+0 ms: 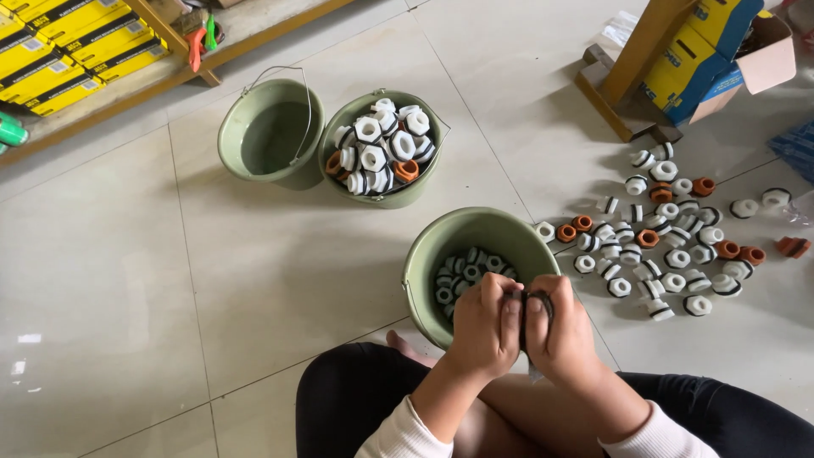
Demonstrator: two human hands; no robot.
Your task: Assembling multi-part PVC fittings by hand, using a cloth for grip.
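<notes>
My left hand point(485, 326) and my right hand point(561, 332) meet above the near rim of a green bucket point(424, 263). Between the fingers of both hands sits a small dark ring point(530, 298); most of it is hidden. The bucket below holds several white threaded fittings point(471, 270) with black rings on them. I sit cross-legged on the tiled floor, with dark trousers and white cuffs showing.
Two more green buckets stand farther off: one holds nothing point(270, 129), one is heaped with white and orange fittings point(381, 146). Loose white and orange fittings point(670, 246) lie on the floor at right. Yellow and blue boxes point(712, 51) sit top right, a wooden shelf point(93, 51) with yellow boxes top left.
</notes>
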